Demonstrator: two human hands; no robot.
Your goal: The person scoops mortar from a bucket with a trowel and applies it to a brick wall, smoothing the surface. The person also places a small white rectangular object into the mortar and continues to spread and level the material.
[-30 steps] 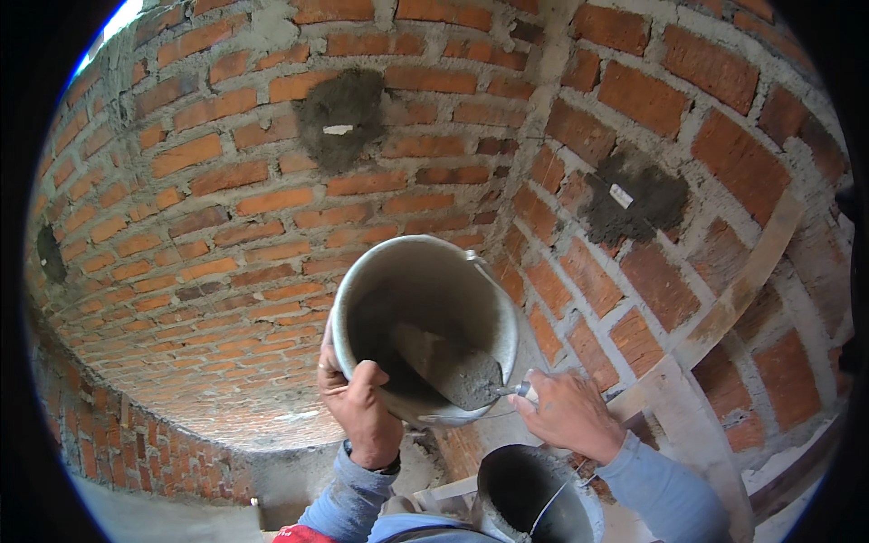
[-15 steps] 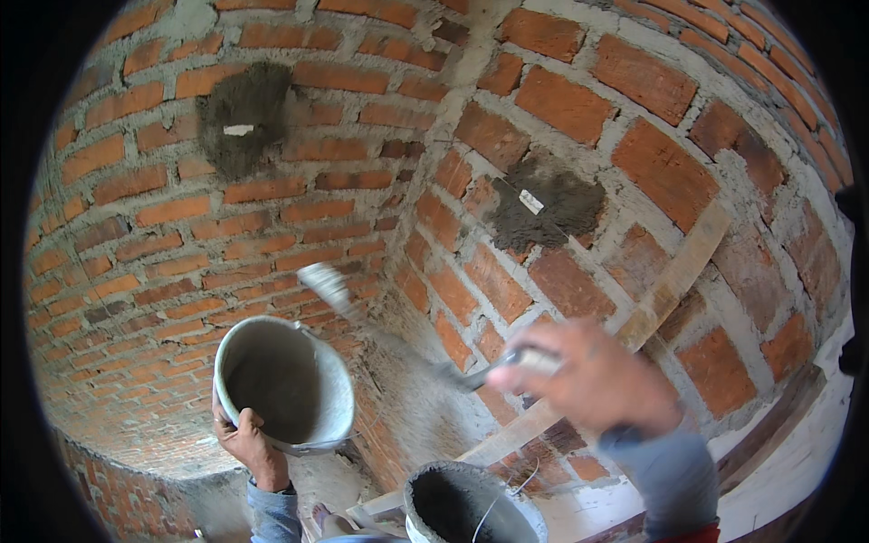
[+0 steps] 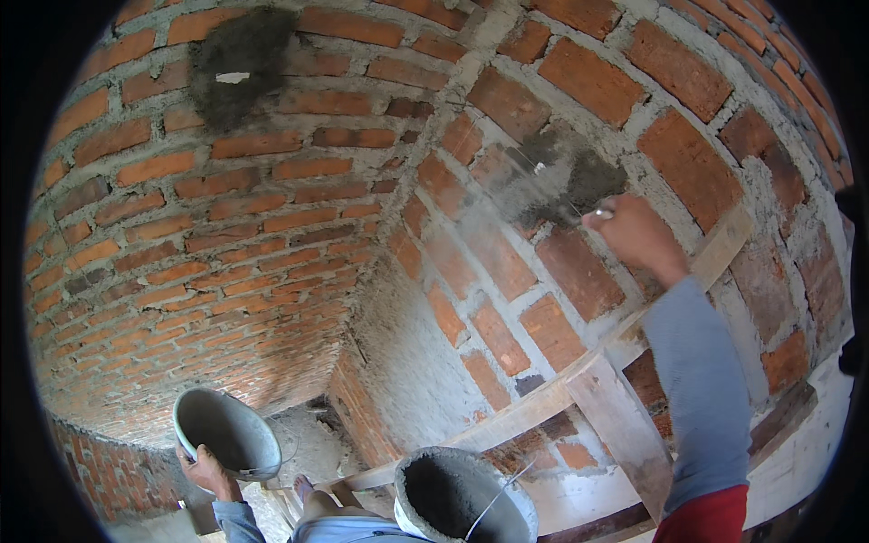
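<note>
My right hand is closed round the handle of a trowel, in front of the right-hand brick wall. The trowel's blade is smeared by motion and hardly shows. Behind it is a dark wet mortar patch with a small white chip on it, partly veiled by the blur. Low on the left, my left hand grips the rim and side of a tilted grey bucket. How much that bucket holds cannot be made out. A second bucket, coated with dark mortar inside, stands below between my arms.
On the left brick wall is another mortar patch with a white chip. A wooden plank runs along the right wall, joined by a shorter board. The walls meet at a mortared corner.
My right hand has risen with the trowel toward the patch on the right wall. My left hand and its bucket have dropped down and left. The view has shifted too.
</note>
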